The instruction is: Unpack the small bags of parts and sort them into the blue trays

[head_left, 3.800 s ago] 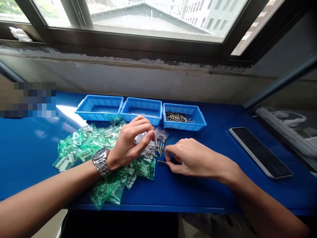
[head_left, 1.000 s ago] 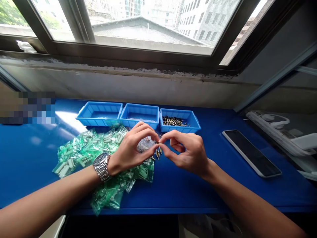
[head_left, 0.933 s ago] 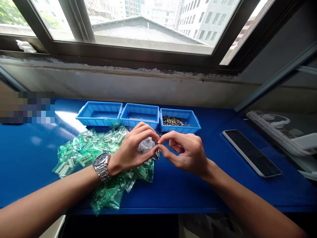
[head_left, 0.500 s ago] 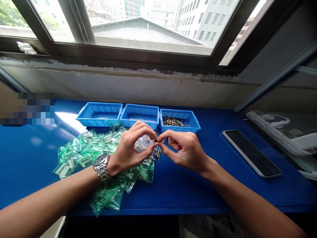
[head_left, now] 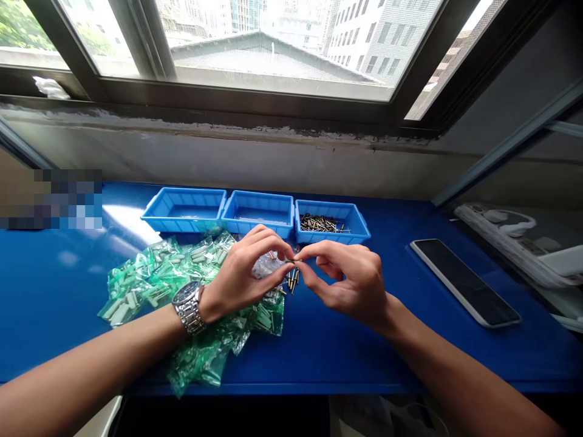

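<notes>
- The left hand (head_left: 241, 270) has its thumb and pointing finger pinched almost together, with one end of a thin pin (head_left: 293, 261) between the tips.
- The right hand (head_left: 350, 279) pinches the same pin from the other side, also with its thumb and pointing finger, and its other fingers are curled in.
- The thin pin lies right at the fingertips, where the two hands meet. Most of it is hidden by the fingers, so I cannot tell its whole shape.
- The hands are up over the blue desk (head_left: 337, 358). A few loose pins (head_left: 293, 280), gold, black and silver, lie on it just below the fingertips in the picture.
- A clear bag (head_left: 268, 266) is partly hidden behind the left hand.
- Lots of green bags (head_left: 159, 267) with pale bits inside are in a messy pile around and under the left arm.
- Three blue trays sit in a row behind the hands. The right tray (head_left: 334, 237) has a heap of pins (head_left: 319, 223) in it.
- The left wrist wears a shiny silver watch (head_left: 187, 306).
- A phone (head_left: 464, 282) with a dark screen lies on the desk, well apart from the right hand.
</notes>
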A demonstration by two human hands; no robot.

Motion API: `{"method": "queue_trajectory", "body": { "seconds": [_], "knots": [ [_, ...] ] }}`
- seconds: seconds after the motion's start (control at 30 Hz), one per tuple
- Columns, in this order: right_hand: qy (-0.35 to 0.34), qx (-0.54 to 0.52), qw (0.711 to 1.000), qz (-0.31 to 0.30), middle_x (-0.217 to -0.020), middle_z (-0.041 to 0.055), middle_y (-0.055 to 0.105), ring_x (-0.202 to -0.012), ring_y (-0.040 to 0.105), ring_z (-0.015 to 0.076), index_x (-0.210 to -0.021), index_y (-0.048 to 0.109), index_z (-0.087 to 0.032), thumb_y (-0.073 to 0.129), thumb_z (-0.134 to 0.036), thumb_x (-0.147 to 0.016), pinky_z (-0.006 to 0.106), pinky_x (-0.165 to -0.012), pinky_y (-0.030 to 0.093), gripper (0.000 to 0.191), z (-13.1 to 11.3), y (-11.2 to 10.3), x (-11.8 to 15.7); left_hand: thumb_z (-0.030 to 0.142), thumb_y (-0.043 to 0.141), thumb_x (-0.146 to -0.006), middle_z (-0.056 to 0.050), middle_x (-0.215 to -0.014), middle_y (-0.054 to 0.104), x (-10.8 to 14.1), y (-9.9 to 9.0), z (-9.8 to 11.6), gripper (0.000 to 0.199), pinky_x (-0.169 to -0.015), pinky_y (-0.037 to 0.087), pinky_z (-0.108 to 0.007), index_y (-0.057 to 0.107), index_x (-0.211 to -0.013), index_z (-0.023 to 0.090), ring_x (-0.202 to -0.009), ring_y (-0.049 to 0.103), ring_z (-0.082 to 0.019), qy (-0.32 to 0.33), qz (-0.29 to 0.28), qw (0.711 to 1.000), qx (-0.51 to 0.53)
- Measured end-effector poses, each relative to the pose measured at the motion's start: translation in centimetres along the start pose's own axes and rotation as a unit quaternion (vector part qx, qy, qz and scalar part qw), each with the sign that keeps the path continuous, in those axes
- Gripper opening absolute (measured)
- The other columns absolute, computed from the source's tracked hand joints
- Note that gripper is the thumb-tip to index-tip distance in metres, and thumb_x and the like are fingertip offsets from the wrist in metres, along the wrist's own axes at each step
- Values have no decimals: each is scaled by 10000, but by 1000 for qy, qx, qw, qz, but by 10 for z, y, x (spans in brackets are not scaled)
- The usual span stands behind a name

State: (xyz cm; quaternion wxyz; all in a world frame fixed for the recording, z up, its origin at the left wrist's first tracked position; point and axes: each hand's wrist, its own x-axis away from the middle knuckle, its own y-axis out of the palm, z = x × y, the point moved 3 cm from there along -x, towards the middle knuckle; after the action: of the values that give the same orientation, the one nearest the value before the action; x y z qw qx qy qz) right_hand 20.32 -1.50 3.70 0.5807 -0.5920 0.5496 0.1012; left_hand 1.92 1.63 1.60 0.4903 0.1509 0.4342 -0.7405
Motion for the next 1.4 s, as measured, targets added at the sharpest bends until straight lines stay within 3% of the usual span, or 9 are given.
{"method": "queue_trajectory", "body": {
  "seconds": [0.13,0.33,0.67,0.87,1.0,1.13,1.23,1.4],
  "knots": [
    [-10,-10,1000,-1,-640,-64,600,-485,417,52,-920,720,-149,754,-131,-904,197,-533,409,42,-2,2,2,174,727,-956,-56,-877,690,1,2,1,55,-790,506,-356,678,-953,150,-854,594,-204,14,-11,1000,6],
    [43,-31,999,0,-617,-74,529,-490,401,59,-916,719,-152,735,-125,-899,204,-512,382,35,3,-2,-1,148,730,-940,-50,-890,697,0,-3,2,57,-803,509,-356,681,-968,156,-863,626,-200,8,24,1000,14],
    [58,-57,993,-83,-643,-69,541,-517,401,62,-968,737,-144,743,-131,-910,207,-526,363,59,10,9,2,115,729,-923,-60,-898,705,0,-3,4,82,-781,525,-357,683,-981,152,-861,642,-202,30,35,999,19],
    [59,-32,997,-44,-606,-77,465,-500,412,65,-921,730,-141,722,-116,-913,209,-512,370,27,6,3,0,161,728,-952,-48,-904,702,0,-5,2,65,-795,523,-357,669,-976,170,-866,630,-197,11,45,999,15],
    [34,-13,999,2,-612,-79,528,-477,411,57,-932,712,-162,737,-126,-908,204,-494,372,50,1,1,0,190,716,-968,-48,-907,701,1,-3,0,45,-792,519,-360,672,-970,179,-864,619,-198,-5,26,1000,9],
    [3,-26,1000,0,-643,-69,605,-474,423,58,-941,699,-183,736,-145,-919,204,-497,387,57,-4,3,2,197,715,-967,-51,-884,690,2,2,1,52,-768,515,-359,670,-957,173,-855,601,-204,7,-16,1000,15],
    [20,-33,999,-2,-634,-68,590,-468,412,60,-943,704,-178,726,-154,-922,206,-496,382,39,-1,1,1,183,714,-964,-55,-881,689,2,1,1,44,-770,517,-365,672,-961,170,-857,605,-206,11,-8,1000,18],
    [58,-37,996,-64,-591,-77,513,-470,383,71,-929,721,-172,700,-173,-934,213,-501,368,21,9,4,1,182,721,-964,-49,-921,704,0,-4,2,45,-800,532,-370,679,-978,187,-885,629,-204,-1,34,999,12]
  ]
}}
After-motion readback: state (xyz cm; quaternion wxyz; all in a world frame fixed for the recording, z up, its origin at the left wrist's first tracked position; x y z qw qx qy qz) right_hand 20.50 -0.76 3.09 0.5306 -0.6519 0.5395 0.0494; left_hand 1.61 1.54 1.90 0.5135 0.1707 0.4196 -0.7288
